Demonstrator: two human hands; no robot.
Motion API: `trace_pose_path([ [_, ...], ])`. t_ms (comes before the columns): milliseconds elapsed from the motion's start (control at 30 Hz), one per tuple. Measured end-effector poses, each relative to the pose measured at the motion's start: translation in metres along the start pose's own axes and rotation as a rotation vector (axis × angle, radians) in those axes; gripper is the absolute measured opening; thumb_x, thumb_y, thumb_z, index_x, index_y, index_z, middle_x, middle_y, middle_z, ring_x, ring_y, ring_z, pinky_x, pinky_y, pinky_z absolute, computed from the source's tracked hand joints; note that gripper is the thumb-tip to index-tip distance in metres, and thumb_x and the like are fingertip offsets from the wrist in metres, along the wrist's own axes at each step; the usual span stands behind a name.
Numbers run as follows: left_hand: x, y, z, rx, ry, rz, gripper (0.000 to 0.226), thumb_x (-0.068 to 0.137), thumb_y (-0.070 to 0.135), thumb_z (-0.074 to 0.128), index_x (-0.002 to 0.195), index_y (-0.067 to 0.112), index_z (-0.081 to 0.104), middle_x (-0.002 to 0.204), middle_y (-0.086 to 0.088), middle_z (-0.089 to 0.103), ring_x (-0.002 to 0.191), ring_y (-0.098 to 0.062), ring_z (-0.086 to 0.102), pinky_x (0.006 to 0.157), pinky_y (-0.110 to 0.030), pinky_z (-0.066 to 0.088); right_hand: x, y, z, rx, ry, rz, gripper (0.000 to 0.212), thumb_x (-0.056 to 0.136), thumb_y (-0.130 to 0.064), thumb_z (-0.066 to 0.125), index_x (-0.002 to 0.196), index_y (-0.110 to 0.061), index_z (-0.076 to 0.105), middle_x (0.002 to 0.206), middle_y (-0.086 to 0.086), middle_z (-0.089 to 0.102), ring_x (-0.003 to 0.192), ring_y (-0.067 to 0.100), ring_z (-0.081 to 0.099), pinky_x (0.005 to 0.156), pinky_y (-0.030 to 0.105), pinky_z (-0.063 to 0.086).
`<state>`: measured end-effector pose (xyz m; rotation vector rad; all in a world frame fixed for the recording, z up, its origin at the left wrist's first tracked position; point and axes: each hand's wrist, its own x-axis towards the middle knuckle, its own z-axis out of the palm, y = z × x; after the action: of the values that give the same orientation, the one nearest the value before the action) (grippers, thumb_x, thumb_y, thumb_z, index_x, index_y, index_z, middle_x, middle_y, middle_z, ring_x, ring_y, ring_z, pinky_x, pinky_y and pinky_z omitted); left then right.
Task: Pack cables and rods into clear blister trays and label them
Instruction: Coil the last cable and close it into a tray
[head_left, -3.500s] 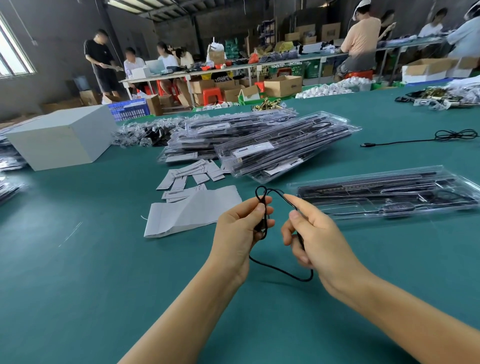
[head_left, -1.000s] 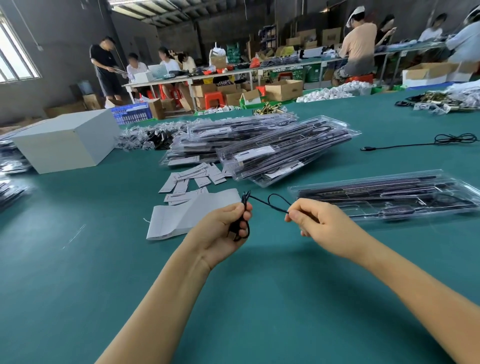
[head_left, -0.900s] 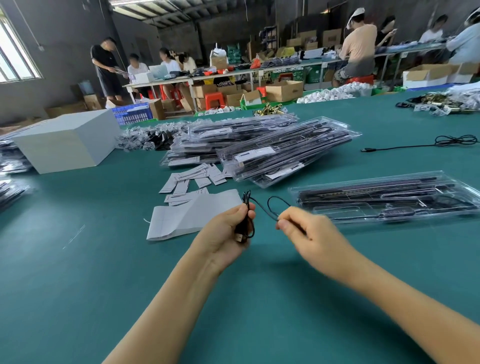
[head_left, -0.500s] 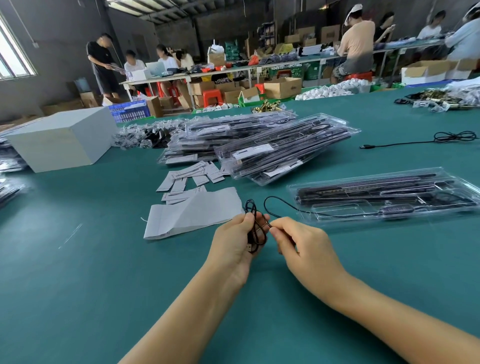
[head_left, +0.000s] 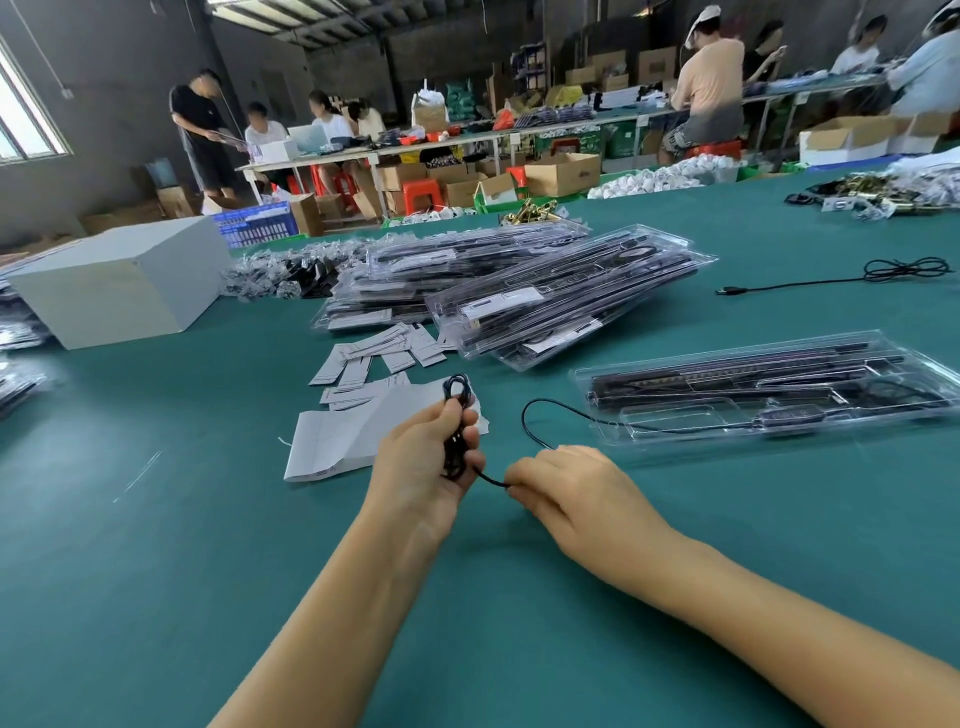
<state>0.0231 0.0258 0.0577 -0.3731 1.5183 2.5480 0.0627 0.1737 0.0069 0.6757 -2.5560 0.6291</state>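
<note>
Above the green table top (head_left: 156, 545), the left hand (head_left: 423, 460) is gripping the coiled bundle of the thin, limp, lightweight black cable (head_left: 456, 426) while the right hand (head_left: 576, 486) is pinching its loose run, feeding from the clear plastic blister tray (head_left: 649, 447).

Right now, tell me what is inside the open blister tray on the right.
The open blister tray holds long black rods and a black cable running out to the right hand. Glare hides the smaller compartments' contents.

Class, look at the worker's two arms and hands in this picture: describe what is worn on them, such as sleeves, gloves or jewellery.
Nothing is worn on either. The left hand and right hand are bare, with no gloves, rings, watch or wristband showing. Both forearms are uncovered right to the picture's lower edge, so no sleeve is visible.
</note>
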Motion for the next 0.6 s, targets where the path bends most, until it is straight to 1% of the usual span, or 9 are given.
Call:
trace_pose_path([
  [67,0.006,0.008,-0.007,0.106,-0.022,0.031,0.013,0.095,0.005,0.053,0.095,-0.001,0.065,0.063,-0.001,0.062,0.044,-0.006,0.049,0.036,-0.016,0.035,0.002,0.009,-0.006,-0.076,-0.010,-0.002,0.019,0.095,-0.024,0.055,0.089,-0.011,0.067,0.074,0.004,0.060,0.071,0.026,0.054,0.079,0.036,0.044],
  [133,0.008,0.012,-0.012,0.278,-0.072,0.066,0.012,0.094,0.004,0.055,0.093,-0.001,0.066,0.065,-0.003,0.064,0.046,-0.006,0.049,0.037,-0.016,0.034,0.003,0.018,-0.012,-0.033,-0.030,0.038,0.018,0.095,-0.023,0.056,0.088,-0.010,0.066,0.078,0.003,0.061,0.077,0.024,0.053,0.081,0.037,0.043],
  [200,0.007,0.009,-0.013,0.488,-0.147,0.094,0.012,0.094,0.003,0.056,0.089,0.001,0.067,0.067,-0.004,0.064,0.047,-0.006,0.049,0.039,-0.016,0.035,0.004,0.021,-0.017,0.089,0.016,0.056,0.015,0.094,-0.020,0.059,0.086,-0.009,0.065,0.078,0.001,0.060,0.076,0.020,0.050,0.075,0.035,0.042],
  [267,0.004,0.001,-0.011,0.714,-0.244,0.141,0.015,0.095,0.005,0.055,0.087,0.007,0.069,0.069,-0.002,0.065,0.050,-0.003,0.052,0.043,-0.015,0.037,0.005,0.022,-0.019,0.141,0.082,0.058,0.014,0.091,-0.020,0.061,0.084,-0.009,0.065,0.074,-0.002,0.058,0.073,0.017,0.049,0.070,0.031,0.041],
  [300,0.003,-0.003,-0.010,0.785,-0.303,0.149,0.017,0.095,0.005,0.055,0.088,0.009,0.070,0.069,-0.001,0.066,0.052,-0.002,0.053,0.045,-0.014,0.038,0.005,0.023,-0.020,0.150,0.106,0.060,0.014,0.091,-0.020,0.061,0.083,-0.009,0.065,0.073,-0.002,0.057,0.072,0.016,0.049,0.069,0.030,0.040],
  [400,0.002,-0.008,-0.008,0.837,-0.408,0.123,0.017,0.095,0.007,0.056,0.090,0.010,0.072,0.070,0.001,0.070,0.055,-0.001,0.053,0.048,-0.014,0.040,0.003,0.026,-0.019,0.187,0.160,0.091,0.016,0.091,-0.021,0.063,0.082,-0.008,0.064,0.072,-0.004,0.055,0.071,0.014,0.049,0.068,0.029,0.041],
  [500,0.004,-0.004,-0.011,0.830,-0.445,0.081,0.016,0.095,0.008,0.057,0.089,0.010,0.072,0.074,-0.001,0.073,0.055,-0.001,0.051,0.048,-0.014,0.040,0.002,0.024,-0.020,0.227,0.185,0.114,0.025,0.089,-0.033,0.058,0.081,-0.009,0.060,0.073,-0.007,0.051,0.069,0.010,0.048,0.065,0.023,0.040],
  [567,0.006,0.001,-0.014,0.818,-0.478,0.028,0.015,0.094,0.008,0.057,0.091,0.006,0.072,0.076,-0.003,0.072,0.055,-0.003,0.049,0.047,-0.014,0.039,0.004,0.024,-0.021,0.241,0.168,0.107,0.025,0.089,-0.033,0.057,0.083,-0.009,0.060,0.074,-0.005,0.052,0.070,0.011,0.049,0.066,0.024,0.041],
  [600,0.007,0.002,-0.016,0.817,-0.502,-0.008,0.016,0.094,0.008,0.057,0.094,0.002,0.071,0.076,-0.004,0.071,0.055,-0.004,0.048,0.047,-0.014,0.038,0.004,0.024,-0.022,0.247,0.156,0.101,0.023,0.089,-0.030,0.059,0.083,-0.008,0.060,0.075,-0.004,0.053,0.071,0.011,0.050,0.066,0.025,0.041],
])
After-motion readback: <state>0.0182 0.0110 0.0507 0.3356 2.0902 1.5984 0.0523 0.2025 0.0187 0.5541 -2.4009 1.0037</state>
